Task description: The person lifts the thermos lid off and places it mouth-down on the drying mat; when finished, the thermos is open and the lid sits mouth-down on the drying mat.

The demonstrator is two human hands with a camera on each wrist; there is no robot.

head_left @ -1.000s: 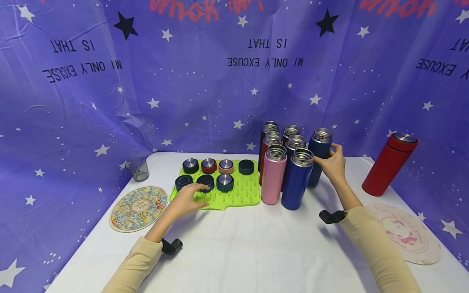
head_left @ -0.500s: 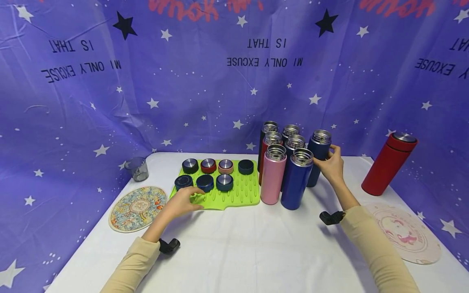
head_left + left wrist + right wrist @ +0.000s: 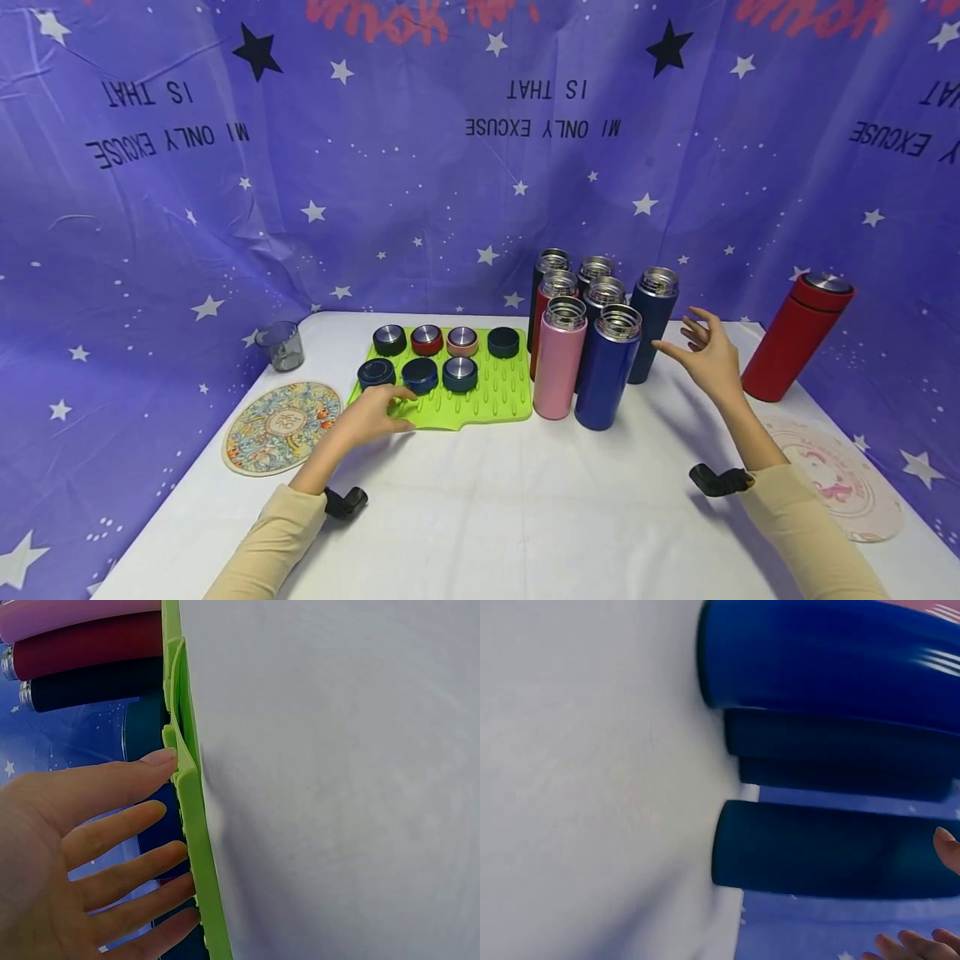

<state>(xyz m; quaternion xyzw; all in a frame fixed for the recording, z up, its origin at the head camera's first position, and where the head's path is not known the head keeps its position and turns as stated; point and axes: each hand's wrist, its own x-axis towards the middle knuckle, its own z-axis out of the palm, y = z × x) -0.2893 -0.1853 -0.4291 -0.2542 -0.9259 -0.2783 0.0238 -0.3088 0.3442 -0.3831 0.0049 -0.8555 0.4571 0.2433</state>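
My left hand [image 3: 367, 414] hovers at the front left edge of a green drying mat [image 3: 495, 402], its fingers spread and holding nothing. On the mat sit several bottle lids, among them a blue lid [image 3: 420, 375] and a dark navy lid [image 3: 377, 372] nearest that hand. My right hand [image 3: 708, 354] is just right of a dark blue thermos bottle [image 3: 651, 329], apart from it, with fingers loosely bent around air. In the right wrist view the same lidless bottle [image 3: 832, 851] stands upright by the thumb. A pink bottle [image 3: 558, 367] and a glossy blue bottle [image 3: 606, 371] stand left of it.
More lidless bottles, including a red bottle [image 3: 553, 292], stand behind the pink and blue ones. A capped red thermos [image 3: 795, 337] is at the right. Round mats, one patterned [image 3: 283, 427] and one pink [image 3: 832, 483], flank the table. A grey glass [image 3: 282, 346] stands back left.
My right hand has let go of the dark blue bottle and drawn away to the right. Earlier, my left hand moved slightly left, away from the blue lid.
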